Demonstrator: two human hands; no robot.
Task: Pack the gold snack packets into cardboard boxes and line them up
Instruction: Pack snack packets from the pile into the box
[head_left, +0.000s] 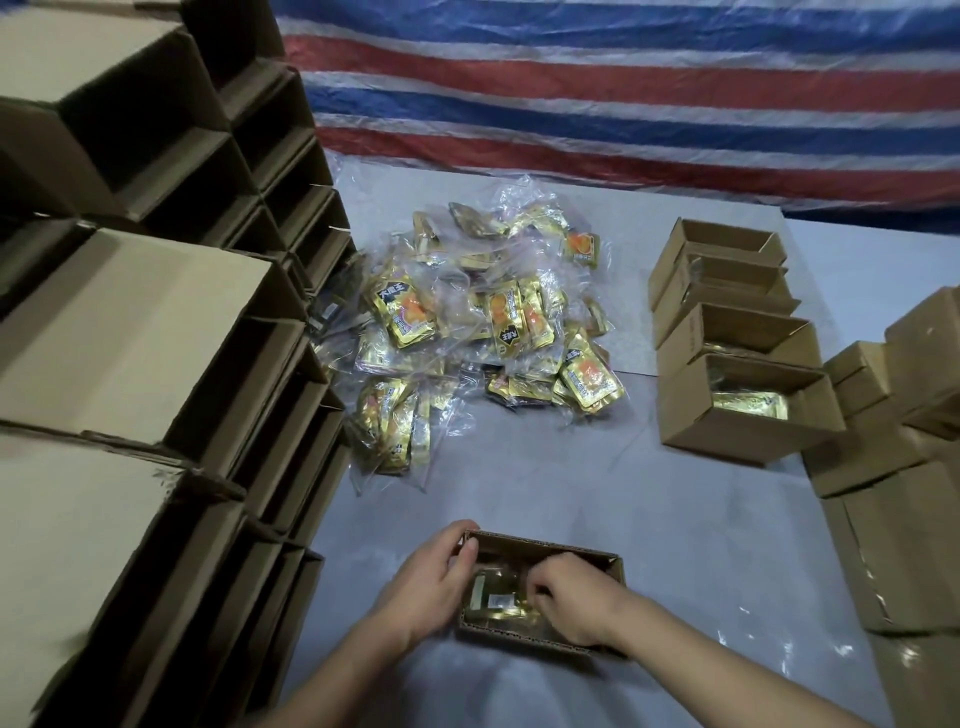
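1. My left hand (434, 582) grips the box (540, 595) at six o'clock, fingers curled over its left wall.
2. My right hand (571, 597) is inside it, fingertips pinching the packets (496, 597).
3. The loose pile (478, 332) lies at twelve; a row of filled boxes (737, 343) at two.

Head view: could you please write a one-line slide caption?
Both hands, left hand and right hand, settle gold packets in an open cardboard box.

Grey table surface (691, 525) fills middle and near part of view, smooth, with soft glare spots near right edge. Behind table hangs striped tarpaulin (623, 78), bands of blue, red and white running slightly tilted across whole back, wrinkled. Thin clear plastic film (779, 631) lies flat on table at near right. Light dim, even, from above.
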